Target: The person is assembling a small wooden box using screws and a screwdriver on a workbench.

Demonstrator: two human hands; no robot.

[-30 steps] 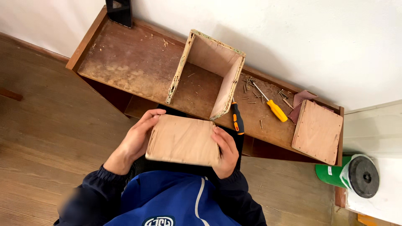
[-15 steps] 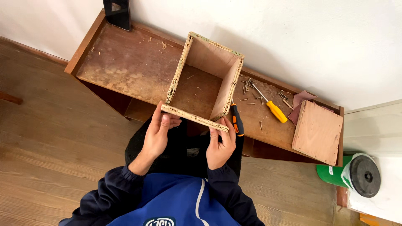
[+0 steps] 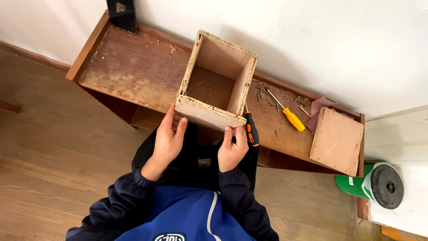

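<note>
An open-topped plywood box stands on a worn brown low shelf unit against the white wall. A plywood panel stands on edge against the box's near side, closing it. My left hand holds the panel's left end from below. My right hand grips its right end. Just right of that hand lies a black and orange tool handle.
A yellow-handled screwdriver and several loose screws lie right of the box. A square plywood board rests at the shelf's right end, over brown sandpaper sheets. A green canister with a black lid stands at the right. A black object stands at the shelf's back left.
The panel lay flat in both hands over my lap. I tipped it up on edge and moved it forward against the box's open near side.
</note>
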